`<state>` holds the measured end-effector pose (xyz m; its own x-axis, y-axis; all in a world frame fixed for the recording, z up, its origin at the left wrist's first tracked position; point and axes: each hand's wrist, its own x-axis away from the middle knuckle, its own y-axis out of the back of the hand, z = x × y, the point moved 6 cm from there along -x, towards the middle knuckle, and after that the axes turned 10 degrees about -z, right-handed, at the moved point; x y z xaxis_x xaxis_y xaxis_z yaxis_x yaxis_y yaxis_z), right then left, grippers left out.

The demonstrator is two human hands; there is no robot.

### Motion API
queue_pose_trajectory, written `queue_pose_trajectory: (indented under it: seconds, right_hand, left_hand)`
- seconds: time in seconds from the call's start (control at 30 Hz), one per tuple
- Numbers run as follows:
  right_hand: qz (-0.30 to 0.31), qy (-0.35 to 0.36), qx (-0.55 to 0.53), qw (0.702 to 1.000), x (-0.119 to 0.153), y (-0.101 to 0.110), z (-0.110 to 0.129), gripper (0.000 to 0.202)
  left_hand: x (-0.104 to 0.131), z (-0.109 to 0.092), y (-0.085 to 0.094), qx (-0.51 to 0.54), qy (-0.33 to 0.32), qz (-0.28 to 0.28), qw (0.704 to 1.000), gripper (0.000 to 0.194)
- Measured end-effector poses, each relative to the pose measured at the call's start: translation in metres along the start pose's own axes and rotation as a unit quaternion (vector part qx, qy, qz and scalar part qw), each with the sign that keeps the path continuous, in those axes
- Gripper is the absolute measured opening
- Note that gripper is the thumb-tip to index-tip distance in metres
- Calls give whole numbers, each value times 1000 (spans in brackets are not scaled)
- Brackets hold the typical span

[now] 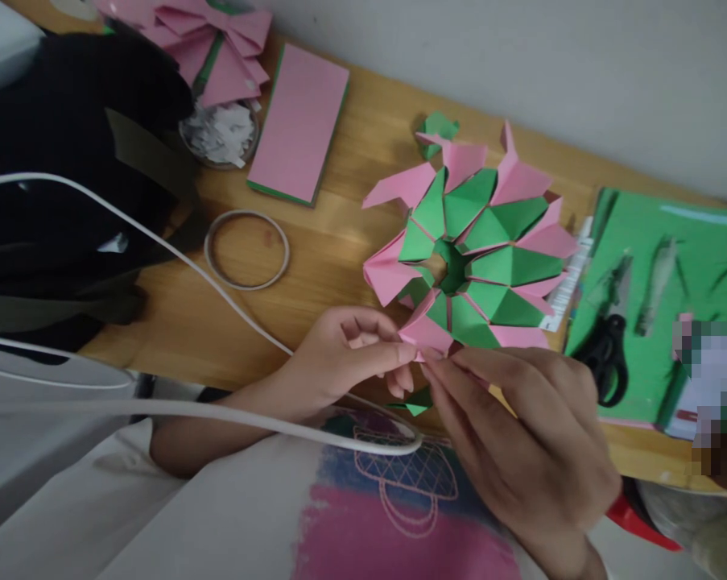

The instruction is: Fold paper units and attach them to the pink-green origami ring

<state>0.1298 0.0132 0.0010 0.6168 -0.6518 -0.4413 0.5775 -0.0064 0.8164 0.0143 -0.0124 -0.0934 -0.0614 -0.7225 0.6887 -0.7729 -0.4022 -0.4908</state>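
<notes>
- Paper ring (489,234): folded green units with pink outer points, arranged about a central opening; it lies on the wooden table (327,258), just beyond the fingertips, with its near edge between the two hands.
- Left hand (332,358): thumb and fingers close together on a pink flap (427,329) at that near edge, the thumb on top, the other fingers curled.
- Right hand (526,435): thumb and index finger drawn narrow, gripping the lower end of the same flap, just beside the left thumb tip.
- Surroundings: rectangular pink paper stack (299,121) and round band (247,287) to the left of the ring; black-handled scissors (608,346) on a green sheet (646,387) to the right.
</notes>
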Motion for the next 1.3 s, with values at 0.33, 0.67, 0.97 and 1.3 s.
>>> queue_pose_trajectory:
  seconds: [0.33, 0.67, 0.97, 1.3]
  right_hand:
    - [4, 59, 63, 996, 0, 1, 9, 13]
    - [1, 100, 70, 993, 2, 8, 12, 17]
    - [-8, 69, 54, 996, 6, 6, 7, 21]
    - [-19, -58, -30, 998, 4, 7, -11, 22]
  left_hand:
    - [2, 4, 2, -13, 14, -26, 999, 18]
    - [0, 7, -1, -12, 10, -16, 1000, 17]
    - [0, 7, -1, -33, 5, -24, 999, 19]
    - [0, 6, -1, -38, 8, -16, 999, 19]
